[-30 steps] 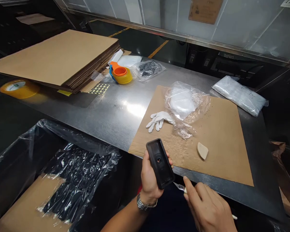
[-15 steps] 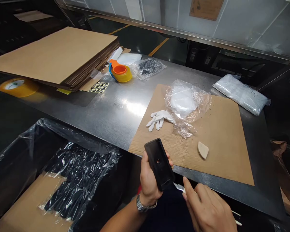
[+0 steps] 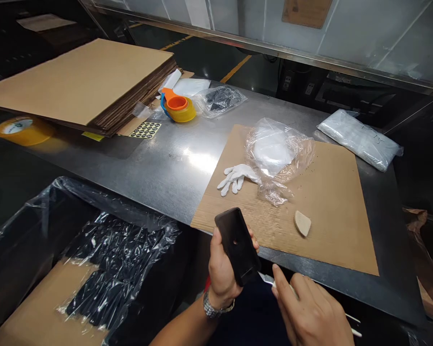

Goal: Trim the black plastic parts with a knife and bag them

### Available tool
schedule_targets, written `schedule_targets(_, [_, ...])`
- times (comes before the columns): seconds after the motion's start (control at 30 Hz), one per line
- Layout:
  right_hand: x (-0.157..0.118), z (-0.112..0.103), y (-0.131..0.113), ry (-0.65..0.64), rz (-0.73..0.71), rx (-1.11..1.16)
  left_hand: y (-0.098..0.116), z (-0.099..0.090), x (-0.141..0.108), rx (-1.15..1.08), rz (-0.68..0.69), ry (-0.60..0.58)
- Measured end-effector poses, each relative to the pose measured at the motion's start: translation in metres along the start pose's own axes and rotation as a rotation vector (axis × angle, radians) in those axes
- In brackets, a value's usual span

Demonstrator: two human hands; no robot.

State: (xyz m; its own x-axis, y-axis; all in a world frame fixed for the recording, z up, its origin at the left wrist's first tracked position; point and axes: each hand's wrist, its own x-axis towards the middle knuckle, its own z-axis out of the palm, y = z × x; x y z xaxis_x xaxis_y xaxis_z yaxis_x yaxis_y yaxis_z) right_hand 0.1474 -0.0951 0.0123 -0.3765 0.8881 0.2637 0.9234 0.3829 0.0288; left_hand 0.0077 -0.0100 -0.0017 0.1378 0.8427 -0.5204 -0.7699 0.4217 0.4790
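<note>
In my left hand (image 3: 222,264) is a black rectangular plastic part (image 3: 237,245), a shallow hollow shell with a small hole near its middle. My fingers wrap its sides, and it tilts toward me. My right hand (image 3: 310,302) is closed around a knife with a pale handle; its short silver blade (image 3: 266,278) points at the part's lower right corner. Whether the blade touches the part I cannot tell. A tan wedge-shaped piece (image 3: 302,224) lies on the cardboard sheet (image 3: 332,202) beyond my right hand, and a white glove (image 3: 238,178) lies beyond my left.
A clear plastic bag (image 3: 277,149) with white contents lies on the cardboard. Wrapped packs (image 3: 361,139) sit at the right. Stacked cardboard (image 3: 82,81), yellow tape (image 3: 23,129), an orange tape dispenser (image 3: 176,102) and stickers (image 3: 145,130) are left. A plastic-lined box (image 3: 63,185) holds bagged black items (image 3: 108,259).
Almost nothing differs. The black part has tilted very slightly in my left hand, and the view has shifted a little. My right hand and the knife keep nearly the same place.
</note>
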Motion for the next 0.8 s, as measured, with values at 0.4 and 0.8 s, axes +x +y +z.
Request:
schedule_targets(0.4, [-0.0014,0.0019,0.0020,0.008,0.011,0.014,-0.0013,-0.0010,0.0005,0.025,0.001,0.011])
schedule_targets(0.8, [0.0013,-0.0007,0.0026,-0.008,0.017,0.093,-0.0041,-0.0026,-0.0035,0.048,0.054,-0.036])
